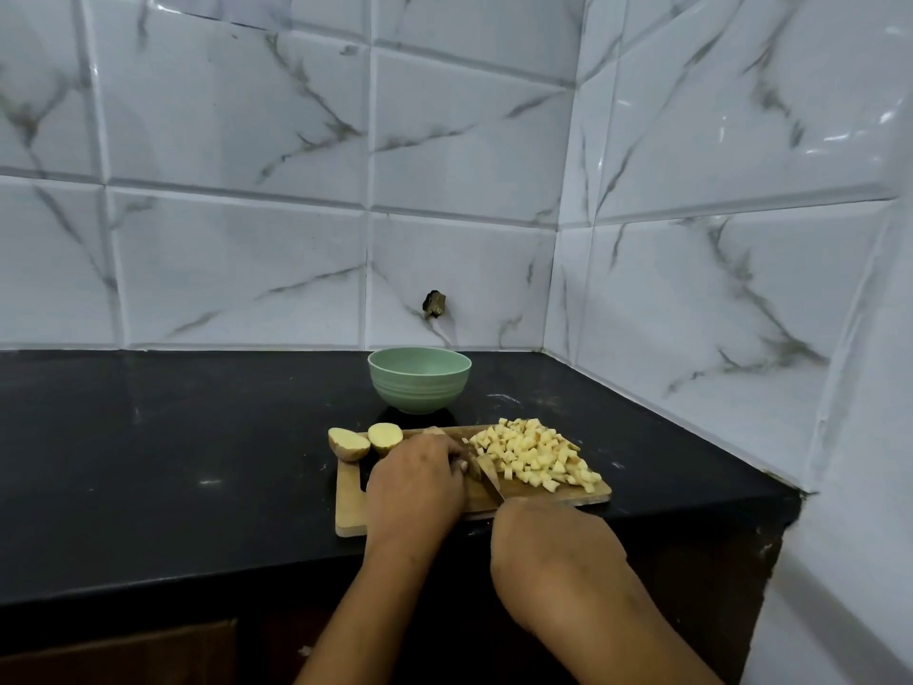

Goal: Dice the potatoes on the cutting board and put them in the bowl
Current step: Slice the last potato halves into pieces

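Potato piece (434,431) under curled left fingers (455,456), right fingers (516,510) gripping knife (489,479), dice (533,457) beside

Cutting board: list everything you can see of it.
The cutting board is a light rectangle that looks wooden, with a dark slot near its left end. It lies flat on the black counter, close to the front edge. A pile of diced potato covers its right part; two potato halves sit at the far left corner. The left hand holds a potato piece mid-board, and the knife in the right hand comes down beside it.
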